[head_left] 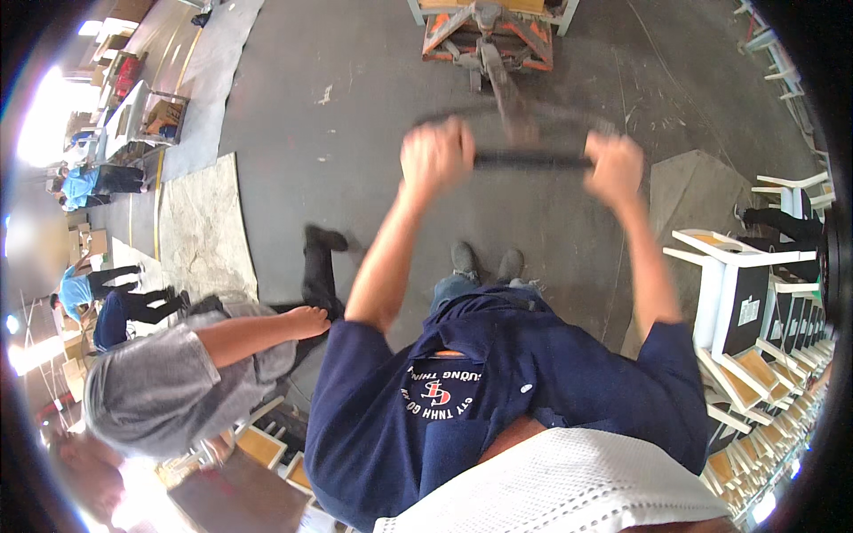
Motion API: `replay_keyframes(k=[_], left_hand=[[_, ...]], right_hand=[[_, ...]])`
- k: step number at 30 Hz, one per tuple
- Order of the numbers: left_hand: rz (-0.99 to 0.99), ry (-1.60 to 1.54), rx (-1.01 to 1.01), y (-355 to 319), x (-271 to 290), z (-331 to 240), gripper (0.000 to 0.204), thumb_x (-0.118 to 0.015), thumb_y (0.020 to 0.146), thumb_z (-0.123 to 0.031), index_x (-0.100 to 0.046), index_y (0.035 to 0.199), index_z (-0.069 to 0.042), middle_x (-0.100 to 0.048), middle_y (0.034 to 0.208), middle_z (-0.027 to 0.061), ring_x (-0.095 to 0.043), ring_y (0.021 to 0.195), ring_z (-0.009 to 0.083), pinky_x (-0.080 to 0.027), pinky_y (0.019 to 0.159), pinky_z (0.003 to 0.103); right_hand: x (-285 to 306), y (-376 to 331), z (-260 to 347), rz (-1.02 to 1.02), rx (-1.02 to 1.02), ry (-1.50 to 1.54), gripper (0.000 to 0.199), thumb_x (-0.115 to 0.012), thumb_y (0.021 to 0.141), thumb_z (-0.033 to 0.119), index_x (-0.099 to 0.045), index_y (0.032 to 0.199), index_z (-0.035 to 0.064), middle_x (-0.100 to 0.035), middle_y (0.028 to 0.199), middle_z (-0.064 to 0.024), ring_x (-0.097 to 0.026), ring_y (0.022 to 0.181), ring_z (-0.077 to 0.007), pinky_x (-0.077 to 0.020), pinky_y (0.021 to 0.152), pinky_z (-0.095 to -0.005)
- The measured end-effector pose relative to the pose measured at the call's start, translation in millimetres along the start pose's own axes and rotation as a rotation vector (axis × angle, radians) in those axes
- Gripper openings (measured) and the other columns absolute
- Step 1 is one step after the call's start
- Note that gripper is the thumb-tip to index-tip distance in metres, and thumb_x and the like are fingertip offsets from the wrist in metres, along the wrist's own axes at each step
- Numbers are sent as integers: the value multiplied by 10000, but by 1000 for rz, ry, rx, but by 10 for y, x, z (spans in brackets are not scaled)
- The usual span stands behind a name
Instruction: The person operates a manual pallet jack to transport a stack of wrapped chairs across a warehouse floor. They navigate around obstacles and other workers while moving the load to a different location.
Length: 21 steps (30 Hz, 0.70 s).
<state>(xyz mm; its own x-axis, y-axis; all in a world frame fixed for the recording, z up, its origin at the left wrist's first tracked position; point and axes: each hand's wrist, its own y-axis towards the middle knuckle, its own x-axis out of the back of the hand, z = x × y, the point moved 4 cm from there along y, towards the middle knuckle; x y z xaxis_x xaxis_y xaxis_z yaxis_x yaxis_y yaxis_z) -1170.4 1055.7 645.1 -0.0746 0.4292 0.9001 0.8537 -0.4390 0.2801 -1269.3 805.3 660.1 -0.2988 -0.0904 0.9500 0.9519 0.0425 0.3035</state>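
Both arms reach forward to a pallet jack (531,55), worn orange and grey. My left hand (437,160) is closed round the left end of its dark handle (533,161). The right end sits in the closed grip of my right hand (615,165). From the handle's loop, blurred at the edges, a grey shaft (499,84) runs up to the jack's base. Beyond the base, partly cut off by the upper edge, is a wooden surface (520,4) with white sides.
A person in a grey shirt (160,377) stands close at my left. White chair-like frames with wooden seats (746,377) are stacked in rows along the right. A pale sheet (209,231) lies on the grey floor (346,151). Several people in blue shirts (80,186) are far left, near a worktable (126,120).
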Motion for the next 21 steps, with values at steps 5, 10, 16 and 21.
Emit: replay_keyframes(k=[5, 10, 16, 21], left_hand=[[742, 68, -147, -2540, -1999, 575, 297, -409, 873, -250, -622, 799, -56, -640, 805, 166, -624, 787, 357, -475, 716, 523], [719, 114, -33, -1006, -701, 324, 540, -333, 929, -462, -680, 873, -52, -654, 896, 214, -628, 890, 376, -485, 792, 486], [-150, 4, -37, 447, 594, -19, 431, -439, 878, -361, -642, 662, -49, -611, 604, 180, -624, 570, 352, -520, 543, 433], [278, 49, -4, -1478, -753, 287, 281, -467, 852, -272, -623, 790, -46, -623, 637, 158, -622, 620, 332, -484, 647, 461]], right_hand=[[-1754, -2229, 617, 601, 3, 205, 239, -620, 660, 195, -607, 858, 61, -605, 801, -147, -585, 846, -357, -440, 759, -448], [-307, -631, 472, 932, 3, 340, 417, -694, 629, 328, -663, 969, 90, -649, 961, -140, -616, 916, -308, -496, 770, -430], [712, 729, 198, 110, -40, -1, 220, -683, 666, 146, -544, 821, 74, -613, 714, -141, -625, 716, -316, -464, 605, -434], [-781, -1284, 609, 272, -100, -21, 284, -666, 553, 88, -601, 829, 113, -584, 799, -120, -553, 800, -355, -437, 728, -443]])
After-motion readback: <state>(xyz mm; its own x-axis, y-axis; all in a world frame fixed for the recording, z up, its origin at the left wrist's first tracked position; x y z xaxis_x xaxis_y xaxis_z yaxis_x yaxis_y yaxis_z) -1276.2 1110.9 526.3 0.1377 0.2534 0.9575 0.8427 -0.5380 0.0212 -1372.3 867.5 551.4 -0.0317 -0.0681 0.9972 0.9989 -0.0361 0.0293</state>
